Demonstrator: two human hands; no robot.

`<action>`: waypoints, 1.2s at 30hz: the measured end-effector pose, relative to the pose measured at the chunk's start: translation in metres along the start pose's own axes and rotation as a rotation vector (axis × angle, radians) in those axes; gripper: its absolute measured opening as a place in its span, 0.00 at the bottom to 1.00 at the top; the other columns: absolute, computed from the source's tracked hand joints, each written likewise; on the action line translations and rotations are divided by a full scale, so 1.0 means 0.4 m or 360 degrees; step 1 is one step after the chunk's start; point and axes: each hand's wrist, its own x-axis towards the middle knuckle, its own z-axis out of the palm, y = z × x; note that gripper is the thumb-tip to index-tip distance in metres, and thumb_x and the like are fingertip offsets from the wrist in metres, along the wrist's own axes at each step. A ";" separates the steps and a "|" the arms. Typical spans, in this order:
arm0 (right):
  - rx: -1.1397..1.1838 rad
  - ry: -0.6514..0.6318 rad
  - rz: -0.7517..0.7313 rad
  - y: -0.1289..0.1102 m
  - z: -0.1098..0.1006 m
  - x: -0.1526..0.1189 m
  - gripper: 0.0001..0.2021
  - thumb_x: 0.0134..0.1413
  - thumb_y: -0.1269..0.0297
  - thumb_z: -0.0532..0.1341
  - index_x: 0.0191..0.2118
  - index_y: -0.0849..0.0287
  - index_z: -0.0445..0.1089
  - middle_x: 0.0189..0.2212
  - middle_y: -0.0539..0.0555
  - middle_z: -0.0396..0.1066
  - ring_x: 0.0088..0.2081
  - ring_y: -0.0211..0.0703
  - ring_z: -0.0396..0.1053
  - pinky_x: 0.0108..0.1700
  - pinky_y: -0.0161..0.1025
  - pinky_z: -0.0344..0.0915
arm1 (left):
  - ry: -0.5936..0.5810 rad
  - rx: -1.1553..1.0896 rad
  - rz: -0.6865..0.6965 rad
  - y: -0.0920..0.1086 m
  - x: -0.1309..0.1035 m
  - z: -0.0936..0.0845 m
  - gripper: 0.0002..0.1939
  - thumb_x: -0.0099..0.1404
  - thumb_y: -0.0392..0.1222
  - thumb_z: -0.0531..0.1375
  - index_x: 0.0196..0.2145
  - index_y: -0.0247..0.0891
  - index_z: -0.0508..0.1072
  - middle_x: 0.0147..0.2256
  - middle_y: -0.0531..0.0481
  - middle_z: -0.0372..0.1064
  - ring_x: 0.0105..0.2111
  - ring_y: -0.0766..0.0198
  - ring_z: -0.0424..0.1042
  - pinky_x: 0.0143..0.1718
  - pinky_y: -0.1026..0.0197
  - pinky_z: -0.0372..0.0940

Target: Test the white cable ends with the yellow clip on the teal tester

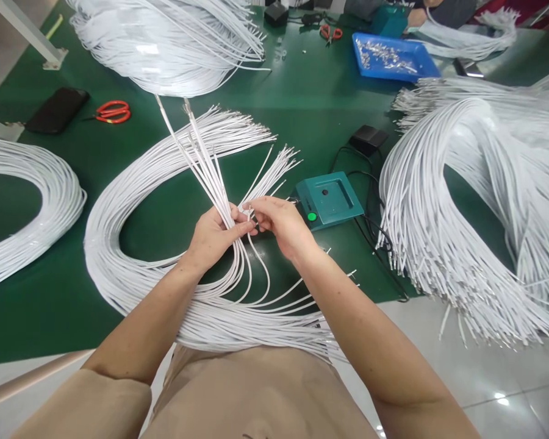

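My left hand [219, 235] is closed around several white cables [208, 174] whose ends stick up past the fingers. Close against it, my right hand [281, 222] pinches near the tip of a single white cable [266, 268] that loops down below. The fingers partly hide that tip. A curved bundle of white cables [103, 231] lies around and beneath my hands. Just right of my right hand sits a small teal device [332, 198] with a lit green button [312, 216].
Large white cable bundles lie at the back [165, 49], left [59, 189] and right [421, 201]. Red-handled cutters [113, 112], a black case [57, 111] and a blue tray of small metal parts [393, 76] are farther back. A co-worker's hand [416, 17] shows at the top.
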 end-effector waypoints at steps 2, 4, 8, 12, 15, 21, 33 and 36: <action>-0.0013 -0.0022 0.0008 -0.012 0.005 0.004 0.09 0.47 0.62 0.61 0.25 0.62 0.73 0.15 0.43 0.53 0.19 0.29 0.50 0.21 0.31 0.50 | -0.0027 0.0015 -0.0017 0.001 -0.002 0.002 0.18 0.52 0.42 0.69 0.30 0.38 0.61 0.29 0.54 0.74 0.30 0.62 0.77 0.39 0.58 0.70; -0.0015 -0.0097 0.0038 -0.017 0.010 0.007 0.11 0.49 0.60 0.61 0.23 0.63 0.72 0.14 0.43 0.53 0.18 0.29 0.50 0.20 0.31 0.50 | -0.0038 0.0031 -0.0014 0.002 -0.003 0.003 0.18 0.52 0.42 0.69 0.30 0.37 0.62 0.30 0.53 0.74 0.31 0.61 0.77 0.40 0.56 0.70; 0.0055 -0.0183 0.0135 -0.006 0.004 0.010 0.13 0.47 0.59 0.65 0.21 0.62 0.68 0.16 0.45 0.58 0.19 0.30 0.55 0.22 0.32 0.54 | -0.0046 0.0097 0.0043 0.002 -0.004 0.003 0.16 0.54 0.43 0.69 0.31 0.37 0.63 0.30 0.54 0.73 0.32 0.62 0.77 0.41 0.57 0.71; 0.0236 -0.0293 0.0186 0.012 -0.018 0.005 0.19 0.44 0.51 0.68 0.21 0.61 0.66 0.16 0.44 0.56 0.21 0.30 0.56 0.26 0.32 0.57 | 0.0021 0.0207 0.0027 0.000 -0.007 0.002 0.17 0.53 0.43 0.69 0.31 0.38 0.63 0.30 0.55 0.73 0.31 0.65 0.76 0.39 0.60 0.71; 0.0320 -0.0358 0.0176 0.020 -0.032 -0.002 0.19 0.45 0.50 0.68 0.22 0.61 0.67 0.16 0.43 0.55 0.21 0.29 0.53 0.28 0.32 0.56 | 0.0051 0.0183 -0.0007 0.002 -0.008 0.003 0.18 0.52 0.44 0.70 0.31 0.38 0.63 0.30 0.55 0.74 0.31 0.64 0.76 0.38 0.60 0.71; 0.0207 -0.0234 0.0058 0.019 -0.032 -0.016 0.16 0.49 0.52 0.65 0.25 0.61 0.70 0.20 0.46 0.62 0.22 0.30 0.57 0.29 0.33 0.57 | -0.0009 0.0063 -0.0027 0.002 -0.005 0.001 0.18 0.53 0.44 0.69 0.32 0.38 0.62 0.31 0.52 0.76 0.32 0.61 0.78 0.40 0.58 0.71; -0.1319 0.0214 -0.0835 0.038 -0.034 -0.017 0.08 0.56 0.69 0.56 0.28 0.59 0.70 0.29 0.51 0.71 0.33 0.38 0.66 0.38 0.36 0.59 | -0.0142 -0.0169 -0.0110 -0.008 0.002 -0.006 0.26 0.54 0.41 0.68 0.51 0.41 0.72 0.35 0.54 0.69 0.31 0.68 0.74 0.40 0.61 0.70; -0.1457 0.0137 -0.0897 0.040 -0.036 -0.017 0.12 0.61 0.66 0.53 0.27 0.59 0.67 0.29 0.51 0.69 0.32 0.37 0.64 0.38 0.36 0.58 | -0.0170 -0.0233 -0.0176 -0.004 0.003 -0.007 0.24 0.54 0.40 0.69 0.49 0.40 0.74 0.35 0.54 0.69 0.31 0.68 0.74 0.42 0.60 0.71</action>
